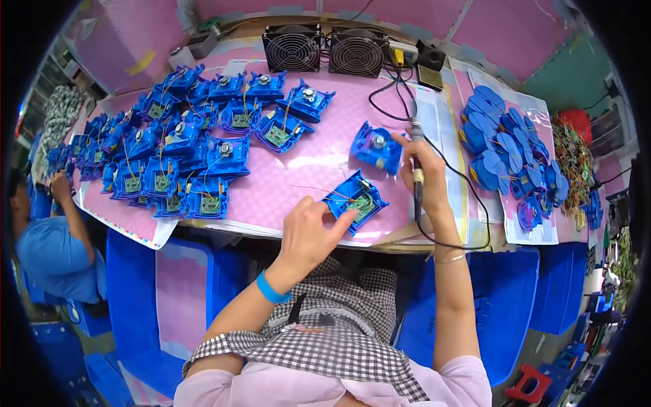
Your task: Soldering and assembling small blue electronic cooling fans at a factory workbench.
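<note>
My left hand (308, 230) is closed on the near left edge of a blue plastic housing (354, 216), its thumb beside the green circuit board (364, 204) inside. Thin wires stick out from this housing toward the left. In my right hand (426, 173) is a soldering iron (418, 159), lying lengthwise along the palm with its black cable looping round to the right. The fingertips of that hand meet the right edge of a second blue housing (377, 148), which is slightly blurred; whether they grip it is hard to make out.
Several blue housings with boards and wires (180, 136) crowd the left of the pink-covered table. Blue oval-topped parts (505, 146) and bundled wires (575, 166) lie right. Two black fans (293, 49) and a soldering stand (430, 64) stand behind. A co-worker (57, 254) sits far left.
</note>
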{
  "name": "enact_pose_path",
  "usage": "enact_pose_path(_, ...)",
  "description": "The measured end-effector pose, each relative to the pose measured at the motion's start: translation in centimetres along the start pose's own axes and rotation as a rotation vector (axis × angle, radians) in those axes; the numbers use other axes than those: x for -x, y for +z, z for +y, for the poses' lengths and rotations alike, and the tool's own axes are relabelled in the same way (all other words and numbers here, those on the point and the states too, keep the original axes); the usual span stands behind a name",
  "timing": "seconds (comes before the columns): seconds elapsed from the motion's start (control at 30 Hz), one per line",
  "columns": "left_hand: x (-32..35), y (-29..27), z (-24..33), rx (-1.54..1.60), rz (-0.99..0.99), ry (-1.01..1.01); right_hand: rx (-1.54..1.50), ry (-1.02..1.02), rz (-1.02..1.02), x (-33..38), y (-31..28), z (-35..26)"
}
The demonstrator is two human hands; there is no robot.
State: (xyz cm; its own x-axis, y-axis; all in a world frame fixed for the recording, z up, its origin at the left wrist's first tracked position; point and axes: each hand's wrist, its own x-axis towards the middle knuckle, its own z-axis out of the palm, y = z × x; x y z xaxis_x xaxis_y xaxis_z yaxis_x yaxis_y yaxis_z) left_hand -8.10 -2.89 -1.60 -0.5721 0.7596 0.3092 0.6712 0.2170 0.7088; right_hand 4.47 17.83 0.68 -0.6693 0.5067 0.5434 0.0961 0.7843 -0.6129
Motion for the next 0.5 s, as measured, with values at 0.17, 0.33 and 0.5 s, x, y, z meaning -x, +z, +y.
enact_pose_path(0.17,-1.8,-0.7,-2.0,-0.026,-0.008,0.010,0.042,-0.054,-0.115,-0.1,-0.2,2.1)
enact_pose_path(0.33,-0.4,-2.3,-2.9,-0.077,-0.014,0.074,0.132,-0.156,-0.045,1.0,0.9,-0.4)
enact_pose_path(0.5,-0.6,-1.9,-2.1,-0.075,-0.039,0.130,-0.186,-0.077,-0.094,3.4,2.0,-2.9)
